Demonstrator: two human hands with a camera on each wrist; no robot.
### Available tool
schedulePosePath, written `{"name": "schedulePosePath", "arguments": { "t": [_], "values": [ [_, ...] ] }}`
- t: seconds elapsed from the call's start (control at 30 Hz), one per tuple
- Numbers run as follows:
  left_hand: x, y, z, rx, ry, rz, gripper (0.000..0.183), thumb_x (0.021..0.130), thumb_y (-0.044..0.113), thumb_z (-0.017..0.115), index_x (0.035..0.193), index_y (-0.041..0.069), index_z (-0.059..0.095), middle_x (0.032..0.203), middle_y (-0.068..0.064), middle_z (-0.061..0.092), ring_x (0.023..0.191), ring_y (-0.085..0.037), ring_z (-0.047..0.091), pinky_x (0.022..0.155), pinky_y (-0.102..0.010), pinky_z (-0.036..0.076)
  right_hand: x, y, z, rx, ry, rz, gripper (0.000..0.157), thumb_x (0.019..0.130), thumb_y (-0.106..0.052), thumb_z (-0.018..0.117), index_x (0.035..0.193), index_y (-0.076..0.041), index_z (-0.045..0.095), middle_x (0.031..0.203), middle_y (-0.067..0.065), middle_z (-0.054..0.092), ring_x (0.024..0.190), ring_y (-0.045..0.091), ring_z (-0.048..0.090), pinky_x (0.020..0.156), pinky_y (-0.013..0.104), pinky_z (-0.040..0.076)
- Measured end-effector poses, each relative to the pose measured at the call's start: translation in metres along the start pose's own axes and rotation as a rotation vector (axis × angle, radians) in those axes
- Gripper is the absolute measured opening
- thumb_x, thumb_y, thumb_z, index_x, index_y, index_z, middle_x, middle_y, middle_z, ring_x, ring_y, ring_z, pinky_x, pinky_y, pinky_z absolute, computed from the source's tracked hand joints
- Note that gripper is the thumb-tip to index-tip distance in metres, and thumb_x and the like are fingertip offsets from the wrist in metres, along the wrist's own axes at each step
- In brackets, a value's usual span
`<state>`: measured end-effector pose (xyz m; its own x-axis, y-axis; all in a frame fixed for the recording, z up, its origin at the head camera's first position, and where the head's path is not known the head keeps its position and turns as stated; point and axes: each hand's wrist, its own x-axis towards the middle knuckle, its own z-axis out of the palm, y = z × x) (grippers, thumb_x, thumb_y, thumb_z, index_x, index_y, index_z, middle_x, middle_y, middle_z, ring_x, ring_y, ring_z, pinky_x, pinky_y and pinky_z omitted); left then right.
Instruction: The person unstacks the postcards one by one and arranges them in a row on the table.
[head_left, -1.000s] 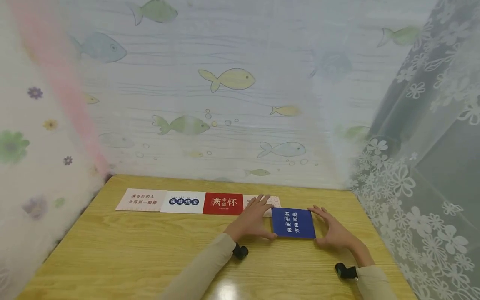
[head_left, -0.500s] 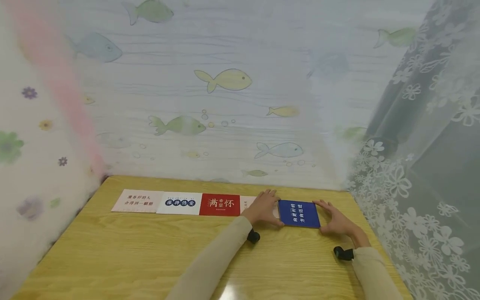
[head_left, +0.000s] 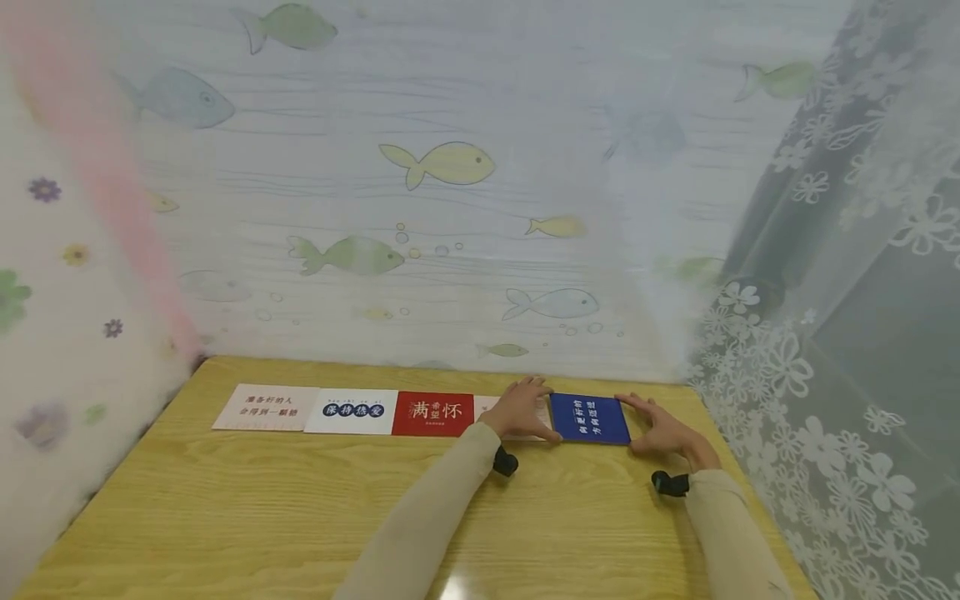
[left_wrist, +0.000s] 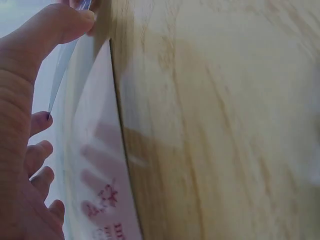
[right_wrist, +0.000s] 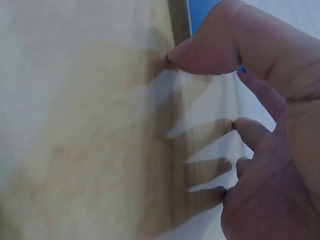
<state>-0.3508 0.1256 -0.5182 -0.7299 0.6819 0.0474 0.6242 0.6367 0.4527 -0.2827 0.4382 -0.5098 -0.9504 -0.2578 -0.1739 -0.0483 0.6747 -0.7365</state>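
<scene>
A dark blue card with white characters is at the right end of a row of cards. My left hand holds its left side, thumb at the near corner and index finger at the far one. On the opposite side my right hand grips it the same way; in the right wrist view the thumb meets its blue edge. Beneath my left hand lies a pale pink card, partly covered, with red characters showing in the left wrist view.
Left of the hands, a red card, a white card with blue circles and a light pink card lie edge to edge. The wooden table ends at a fish-print curtain. Lace fabric hangs on the right.
Both hands have moved the blue card away from the body, bringing it up into line with the row at its right end. The other cards stayed put while the view shifted slightly.
</scene>
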Motion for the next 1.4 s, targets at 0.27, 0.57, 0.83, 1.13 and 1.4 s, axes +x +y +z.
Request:
{"name": "schedulePosePath", "arguments": {
  "t": [0.27,0.57,0.83,1.13,1.4],
  "values": [
    [0.001,-0.003,0.006,0.032,-0.025,-0.020,0.093,0.077,0.057,0.082,0.151,0.012,0.050,0.163,-0.012,0.035,0.154,-0.032,0.027,0.126,-0.049,0.022,0.006,0.006,-0.003,0.011,-0.066,-0.020,0.101,0.075,-0.003,0.075,0.161,-0.005,0.022,0.164,0.033,-0.011,0.145,0.057,-0.024,0.109,0.080,-0.012],
    [0.002,-0.004,0.007,0.076,-0.061,-0.045,0.093,0.081,0.062,0.076,0.156,0.017,0.043,0.166,-0.006,0.032,0.156,-0.027,0.024,0.128,-0.045,0.019,0.006,0.013,-0.002,0.052,-0.086,0.003,0.100,0.081,-0.010,0.072,0.164,-0.010,0.015,0.165,0.028,-0.020,0.145,0.051,-0.032,0.108,0.082,-0.012],
    [0.003,-0.008,0.009,0.026,-0.077,-0.068,0.095,0.082,0.060,0.077,0.158,0.017,0.040,0.168,-0.003,0.027,0.157,-0.025,0.019,0.129,-0.044,0.014,0.011,0.025,-0.003,0.068,-0.089,-0.018,0.098,0.084,-0.017,0.074,0.164,-0.013,0.016,0.165,0.025,-0.021,0.146,0.048,-0.034,0.107,0.082,-0.015],
    [0.000,-0.006,0.011,-0.059,-0.061,-0.076,0.094,0.080,0.050,0.082,0.156,0.013,0.042,0.167,-0.006,0.029,0.157,-0.026,0.020,0.129,-0.043,0.012,0.008,0.017,0.000,0.087,-0.079,0.002,0.100,0.081,-0.012,0.075,0.164,-0.013,0.018,0.166,0.024,-0.020,0.147,0.048,-0.033,0.109,0.081,-0.012],
    [-0.003,-0.005,0.009,-0.084,-0.074,-0.084,0.093,0.081,0.049,0.082,0.157,0.013,0.041,0.167,-0.004,0.028,0.157,-0.024,0.019,0.129,-0.042,0.011,0.009,0.023,-0.001,0.093,-0.080,-0.039,0.097,0.080,-0.012,0.072,0.163,-0.019,0.023,0.165,0.024,-0.022,0.143,0.048,-0.036,0.106,0.081,-0.017]
  ]
}}
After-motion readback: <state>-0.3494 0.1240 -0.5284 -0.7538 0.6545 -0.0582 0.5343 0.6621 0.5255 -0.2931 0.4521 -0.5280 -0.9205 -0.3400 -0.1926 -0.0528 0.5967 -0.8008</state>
